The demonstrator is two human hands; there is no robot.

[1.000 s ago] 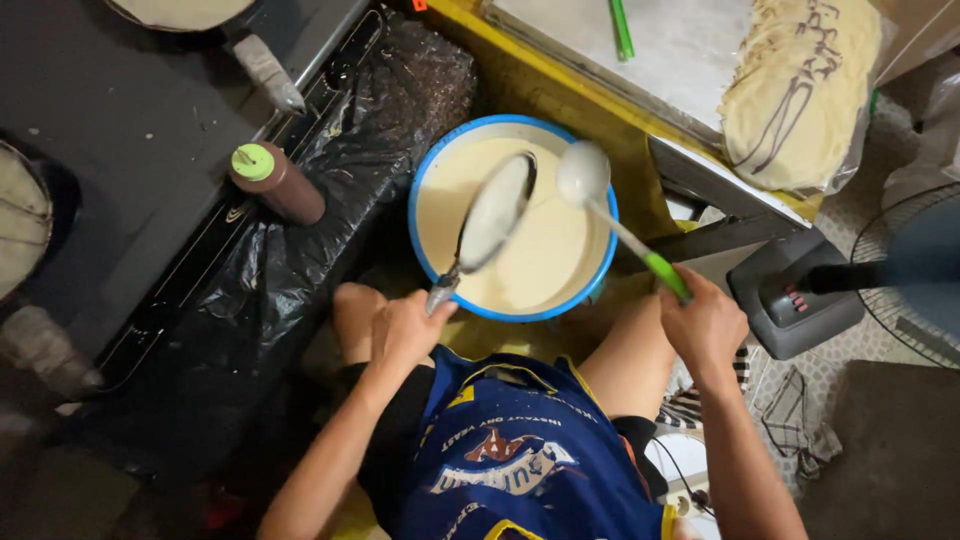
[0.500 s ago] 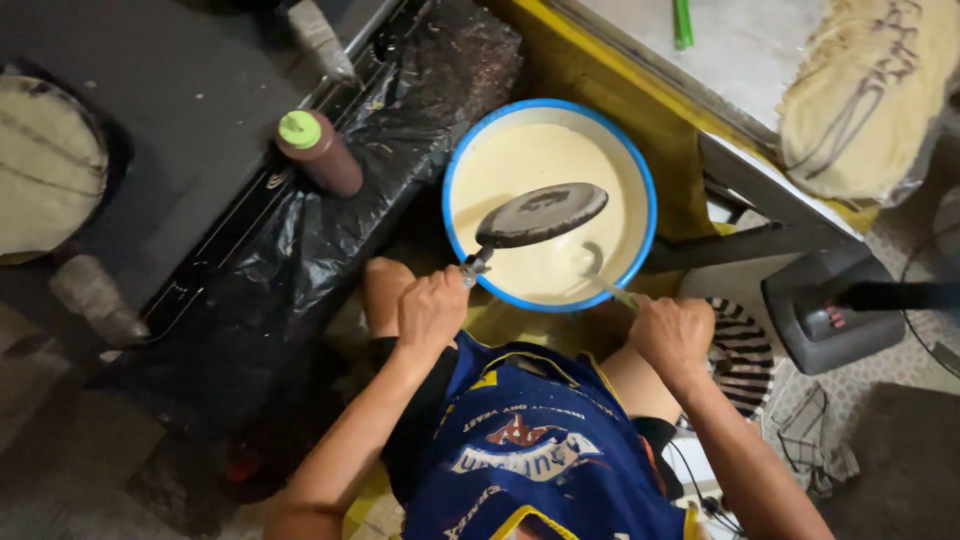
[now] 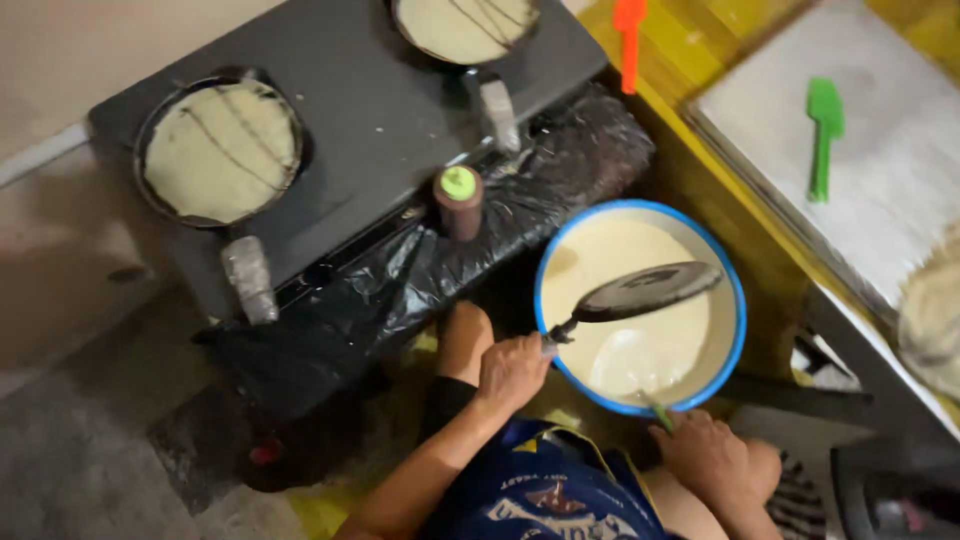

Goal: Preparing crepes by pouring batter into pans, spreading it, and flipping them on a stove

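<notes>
Seen from above, a dim cooking corner with a worn grey floor holds a low dark stove, and a crumpled black plastic sheet is draped over the stove's near edge. At the centre sits a round blue-rimmed basin filled with pale, creamy batter; everything else is placed from this basin. The person's left hand, just left of the basin's near rim, has its fingers clenched around the handle of a small dark flat pan, which is held tilted over the batter. The right hand, just below the basin's near rim, grips a green-handled ladle; its pale bowl sits at the batter's surface and only a little of the green handle shows above the fingers. Left of the basin, near it, a brown bottle with a green cap stands upright on the plastic sheet. Farther left, on the stove, a round pan carries a pale flat cake marked with thin dark lines. Above the basin, a second such pan is partly cut off by the frame's edge. Upper right of the basin, a green spatula lies on a pale floured board resting on a yellow table, and an orange tool lies near the table's far edge.
</notes>
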